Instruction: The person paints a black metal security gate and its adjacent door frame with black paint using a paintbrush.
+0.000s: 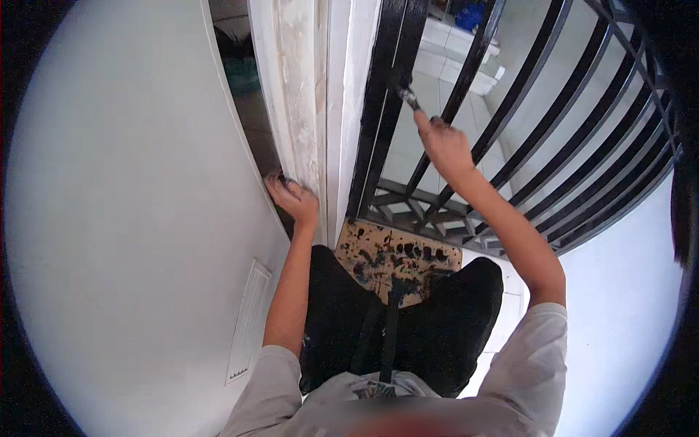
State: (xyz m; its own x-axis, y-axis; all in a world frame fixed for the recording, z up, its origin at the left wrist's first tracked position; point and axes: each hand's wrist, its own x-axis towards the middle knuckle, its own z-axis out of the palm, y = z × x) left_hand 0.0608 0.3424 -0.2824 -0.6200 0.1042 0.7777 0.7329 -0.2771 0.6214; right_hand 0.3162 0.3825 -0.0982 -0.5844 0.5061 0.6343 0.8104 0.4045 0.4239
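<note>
In my right hand [447, 151] is a paintbrush [409, 97], its handle gripped between closed fingers. The bristle end touches the black upright [384, 109] of a metal gate. Lower and to the left, my left hand [293, 202] is at the edge of a worn white door frame [300, 124], its fingers curled round that edge in the gap beside a white door [138, 182]. Dark smudges mark the left fingers. A small dark patch shows by the fingertips, too small to make out.
Curved black gate bars [539, 80] fan out to the right, above a patterned lower band [415, 207]. Paint-spotted cardboard [349, 240] lies on the floor between my knees. White steps [448, 54] and a blue object [470, 16] are beyond the gate. The door has a louvred vent [248, 320].
</note>
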